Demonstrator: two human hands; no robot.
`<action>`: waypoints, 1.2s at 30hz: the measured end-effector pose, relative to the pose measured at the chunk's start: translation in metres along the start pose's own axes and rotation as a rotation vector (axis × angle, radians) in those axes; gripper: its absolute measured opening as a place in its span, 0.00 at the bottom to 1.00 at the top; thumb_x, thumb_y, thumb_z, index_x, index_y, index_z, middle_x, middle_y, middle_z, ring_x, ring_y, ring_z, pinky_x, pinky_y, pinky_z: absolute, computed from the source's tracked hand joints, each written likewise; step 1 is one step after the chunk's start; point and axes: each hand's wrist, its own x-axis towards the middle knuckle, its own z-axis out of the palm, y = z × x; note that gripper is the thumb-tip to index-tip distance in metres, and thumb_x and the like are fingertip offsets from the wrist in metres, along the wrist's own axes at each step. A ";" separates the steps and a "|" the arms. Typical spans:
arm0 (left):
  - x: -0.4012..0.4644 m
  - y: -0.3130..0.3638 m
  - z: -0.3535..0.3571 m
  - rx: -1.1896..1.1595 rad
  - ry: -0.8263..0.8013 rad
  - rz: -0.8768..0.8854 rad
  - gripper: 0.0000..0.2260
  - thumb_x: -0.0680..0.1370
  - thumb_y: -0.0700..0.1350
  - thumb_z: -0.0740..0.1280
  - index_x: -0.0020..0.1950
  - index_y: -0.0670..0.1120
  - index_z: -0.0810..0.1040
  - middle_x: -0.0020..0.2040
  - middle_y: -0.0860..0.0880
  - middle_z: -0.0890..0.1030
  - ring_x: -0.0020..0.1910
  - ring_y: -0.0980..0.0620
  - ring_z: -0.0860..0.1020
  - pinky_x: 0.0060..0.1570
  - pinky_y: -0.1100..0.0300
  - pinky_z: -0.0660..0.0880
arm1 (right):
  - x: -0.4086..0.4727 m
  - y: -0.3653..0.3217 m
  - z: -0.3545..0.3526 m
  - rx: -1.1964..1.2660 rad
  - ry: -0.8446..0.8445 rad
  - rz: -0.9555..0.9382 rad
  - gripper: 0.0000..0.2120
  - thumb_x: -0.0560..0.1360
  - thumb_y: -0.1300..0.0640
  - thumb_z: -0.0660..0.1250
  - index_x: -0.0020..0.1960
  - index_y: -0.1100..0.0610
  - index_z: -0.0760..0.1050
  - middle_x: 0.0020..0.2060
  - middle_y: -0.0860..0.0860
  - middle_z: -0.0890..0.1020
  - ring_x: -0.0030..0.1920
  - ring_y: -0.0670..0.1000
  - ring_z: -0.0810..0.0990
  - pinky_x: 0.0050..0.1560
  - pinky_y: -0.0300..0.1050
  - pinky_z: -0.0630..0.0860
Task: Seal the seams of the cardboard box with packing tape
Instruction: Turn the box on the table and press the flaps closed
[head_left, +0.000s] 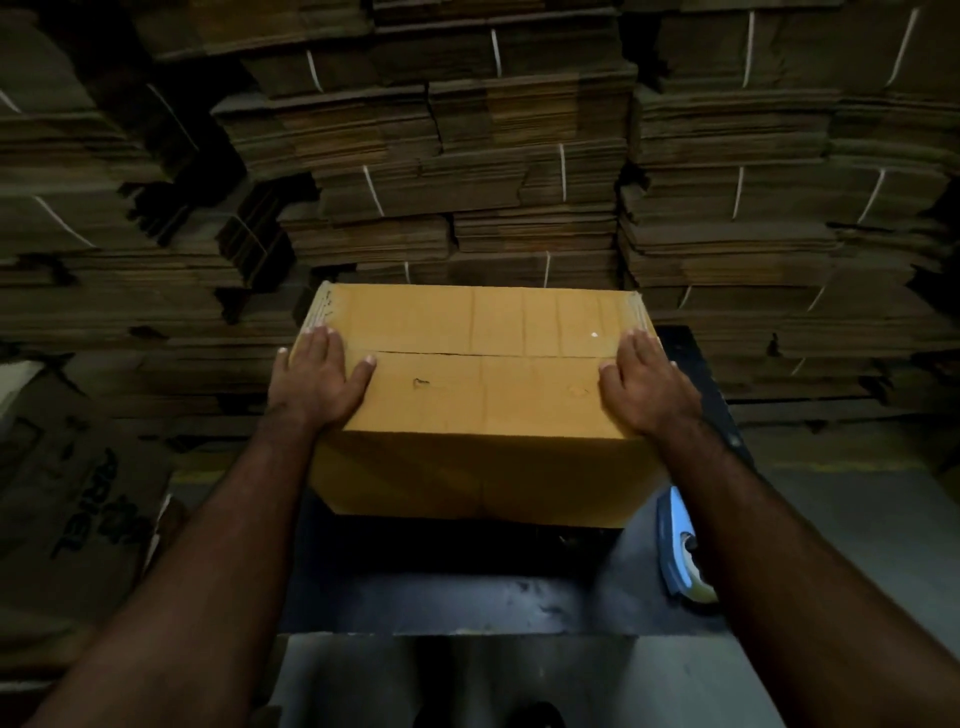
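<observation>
I had my left hand (317, 374) and right hand (644, 384) spread flat on the box (478, 395); I judged the flaps needed holding flush along the seam (483, 355) before reaching for the tape dispenser (675, 551).

2 bare forearms w/ no sleeves in view, left hand (318, 375) & right hand (650, 384) both ungloved, no rings or watch seen, nails short & pale at fingertips, light hair on forearms.
</observation>
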 end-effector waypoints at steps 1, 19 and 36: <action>-0.001 0.000 0.001 0.001 0.008 -0.004 0.36 0.81 0.66 0.44 0.81 0.43 0.51 0.82 0.45 0.51 0.80 0.46 0.49 0.77 0.44 0.47 | 0.001 0.001 0.001 0.000 -0.008 -0.001 0.31 0.82 0.40 0.47 0.80 0.54 0.47 0.80 0.52 0.50 0.79 0.52 0.49 0.74 0.57 0.54; -0.074 0.192 0.029 0.003 0.155 0.572 0.38 0.79 0.68 0.44 0.77 0.42 0.64 0.78 0.40 0.63 0.77 0.43 0.61 0.73 0.42 0.60 | -0.113 0.145 0.101 0.303 -0.051 0.483 0.15 0.75 0.48 0.66 0.54 0.57 0.73 0.50 0.60 0.82 0.53 0.62 0.81 0.49 0.51 0.78; -0.071 0.190 0.026 -0.020 0.082 0.537 0.42 0.76 0.72 0.40 0.81 0.46 0.57 0.81 0.46 0.56 0.80 0.49 0.54 0.76 0.46 0.53 | -0.069 0.150 0.048 0.790 0.210 0.521 0.28 0.72 0.61 0.66 0.69 0.53 0.60 0.57 0.55 0.76 0.56 0.61 0.79 0.54 0.55 0.78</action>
